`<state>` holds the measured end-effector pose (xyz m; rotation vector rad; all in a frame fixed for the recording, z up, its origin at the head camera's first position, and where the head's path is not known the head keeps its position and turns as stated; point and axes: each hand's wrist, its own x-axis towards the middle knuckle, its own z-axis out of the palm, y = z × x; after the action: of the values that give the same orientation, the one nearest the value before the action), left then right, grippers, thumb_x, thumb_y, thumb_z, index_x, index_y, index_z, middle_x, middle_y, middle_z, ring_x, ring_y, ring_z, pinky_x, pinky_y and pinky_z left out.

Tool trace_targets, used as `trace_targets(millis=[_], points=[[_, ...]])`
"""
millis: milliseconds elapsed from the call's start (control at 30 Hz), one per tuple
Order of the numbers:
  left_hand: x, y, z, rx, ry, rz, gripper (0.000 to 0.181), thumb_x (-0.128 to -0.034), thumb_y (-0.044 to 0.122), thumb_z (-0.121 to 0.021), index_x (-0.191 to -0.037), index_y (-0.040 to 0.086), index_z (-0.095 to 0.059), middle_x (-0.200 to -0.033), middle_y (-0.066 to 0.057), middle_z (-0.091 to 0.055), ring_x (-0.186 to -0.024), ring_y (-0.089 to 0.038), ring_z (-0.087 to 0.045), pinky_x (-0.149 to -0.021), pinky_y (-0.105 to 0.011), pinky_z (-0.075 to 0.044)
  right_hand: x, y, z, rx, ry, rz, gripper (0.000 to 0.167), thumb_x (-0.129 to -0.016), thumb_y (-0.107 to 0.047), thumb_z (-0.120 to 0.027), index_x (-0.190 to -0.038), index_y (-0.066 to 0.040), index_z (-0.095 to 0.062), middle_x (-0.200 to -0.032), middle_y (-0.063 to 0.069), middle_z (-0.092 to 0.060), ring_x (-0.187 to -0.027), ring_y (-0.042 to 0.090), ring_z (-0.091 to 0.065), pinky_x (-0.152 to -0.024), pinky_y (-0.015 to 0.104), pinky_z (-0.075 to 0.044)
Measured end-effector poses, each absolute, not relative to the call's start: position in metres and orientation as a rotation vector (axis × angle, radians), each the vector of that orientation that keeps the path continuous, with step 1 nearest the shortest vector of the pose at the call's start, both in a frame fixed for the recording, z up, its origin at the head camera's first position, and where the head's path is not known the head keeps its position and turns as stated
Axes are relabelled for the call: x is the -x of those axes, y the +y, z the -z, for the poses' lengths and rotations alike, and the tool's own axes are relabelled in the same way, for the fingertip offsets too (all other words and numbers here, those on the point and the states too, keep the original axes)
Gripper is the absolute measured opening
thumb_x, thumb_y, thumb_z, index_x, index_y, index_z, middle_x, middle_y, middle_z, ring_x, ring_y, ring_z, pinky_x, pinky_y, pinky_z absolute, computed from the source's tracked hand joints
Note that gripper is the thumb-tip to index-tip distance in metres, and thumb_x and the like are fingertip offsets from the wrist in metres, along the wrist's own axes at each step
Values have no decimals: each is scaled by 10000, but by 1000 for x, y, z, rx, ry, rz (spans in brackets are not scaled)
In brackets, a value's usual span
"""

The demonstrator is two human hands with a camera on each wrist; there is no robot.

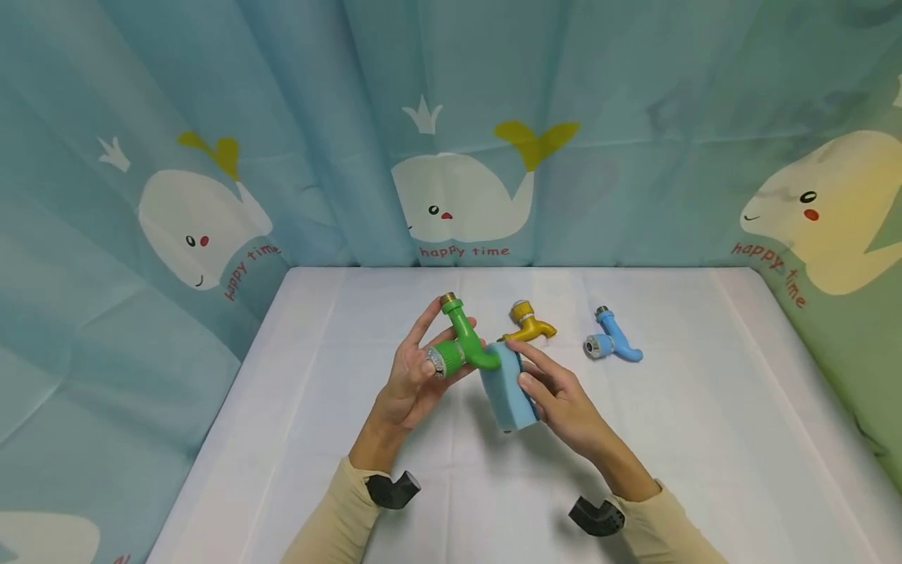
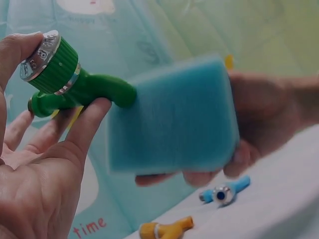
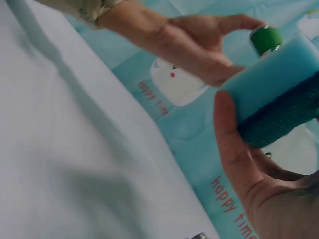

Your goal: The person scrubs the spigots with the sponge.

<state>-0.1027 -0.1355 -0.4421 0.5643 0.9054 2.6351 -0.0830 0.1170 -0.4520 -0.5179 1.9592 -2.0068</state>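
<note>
My left hand (image 1: 411, 380) holds a green faucet (image 1: 461, 337) above the table, its thumb on the silver-capped knob and its fingers behind the body. In my right hand (image 1: 567, 403) is a light blue sponge (image 1: 509, 392) with a darker scouring layer (image 3: 281, 112) on the side towards the palm. The sponge's pale face meets the faucet's curved spout in the left wrist view, where the sponge (image 2: 172, 119) looks slightly blurred. From the right wrist, the sponge hides most of the faucet; only the green knob (image 3: 265, 40) shows.
A yellow faucet (image 1: 532, 323) lies on the white table (image 1: 338, 376) just beyond the hands. Farther right lies a blue faucet (image 1: 613, 337). A blue curtain (image 1: 310, 157) with whale prints stands behind the table and along its sides.
</note>
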Motion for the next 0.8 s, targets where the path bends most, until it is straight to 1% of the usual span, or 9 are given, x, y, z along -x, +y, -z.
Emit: trace_targets(millis=[100, 233, 300, 333, 433, 533, 667, 700, 800], points=[[102, -136, 441, -567, 911, -2628, 1085, -861, 138, -847, -1651, 135, -103, -1505, -206, -470, -1307, -358, -577, -1053, -444, -497, 83, 118, 452, 500, 1800, 2088, 466, -1120, -211, -446, -1578, -266, -383, -1578, 246, -310, -1219, 422, -504, -875, 422, -567], [101, -136, 441, -548, 942, -2629, 1109, -840, 150, -866, -1651, 138, -110, -1502, -201, -479, -1316, -349, -573, -1059, -441, -494, 84, 122, 452, 522, 1580, 2216, 463, -1129, -206, -379, -1583, -291, -345, -1528, 149, -303, -1135, 355, -535, -800, 445, -600], [101, -137, 441, -542, 954, -2627, 1109, -834, 145, -866, -1651, 141, -117, -1503, -201, -478, -1317, -349, -571, -1063, -445, -492, 84, 124, 452, 502, 1543, 2244, 457, -1129, -220, -365, -1575, -319, -345, -1497, 131, -304, -1105, 327, -543, -754, 434, -610], [101, -137, 442, -543, 969, -2622, 1104, -835, 147, -864, -1651, 142, -121, -1505, -201, -475, -1326, -340, -564, -1066, -445, -492, 85, 124, 452, 486, 1538, 2243, 453, -1128, -227, -369, -1570, -331, -352, -1496, 130, -303, -1107, 322, -543, -744, 437, -612], [102, -137, 442, -553, 1033, -2598, 1070, -847, 178, -858, -1648, 139, -150, -1512, -217, -472, -1326, -337, -561, -1061, -455, -498, 86, 125, 453, 470, 1552, 2197, 442, -1126, -241, -381, -1552, -357, -372, -1499, 166, -285, -1115, 330, -533, -768, 453, -605], [103, -137, 442, -551, 1086, -2583, 1044, -853, 191, -858, -1644, 128, -180, -1508, -227, -481, -1339, -327, -551, -1047, -455, -510, 86, 128, 452, 499, 1588, 2151, 441, -1125, -224, -389, -1541, -369, -398, -1492, 184, -290, -1118, 332, -543, -785, 467, -602], [104, -137, 442, -544, 1062, -2604, 1042, -852, 164, -858, -1644, 125, -182, -1490, -229, -495, -1309, -341, -576, -1035, -435, -519, 86, 132, 454, 514, 1605, 2207, 447, -1119, -218, -383, -1544, -356, -392, -1456, 195, -304, -1065, 332, -563, -739, 455, -612], [104, -137, 441, -547, 1050, -2609, 1042, -854, 163, -856, -1644, 127, -178, -1488, -226, -498, -1306, -339, -579, -1037, -434, -518, 86, 132, 455, 513, 1613, 2205, 450, -1118, -226, -387, -1549, -355, -387, -1462, 197, -300, -1069, 338, -557, -748, 454, -609], [104, -137, 440, -561, 1050, -2603, 1054, -850, 182, -864, -1646, 133, -175, -1490, -219, -500, -1296, -323, -590, -1027, -430, -523, 87, 127, 460, 528, 1661, 2112, 458, -1120, -224, -398, -1556, -364, -391, -1512, 210, -288, -1133, 344, -526, -831, 448, -582]])
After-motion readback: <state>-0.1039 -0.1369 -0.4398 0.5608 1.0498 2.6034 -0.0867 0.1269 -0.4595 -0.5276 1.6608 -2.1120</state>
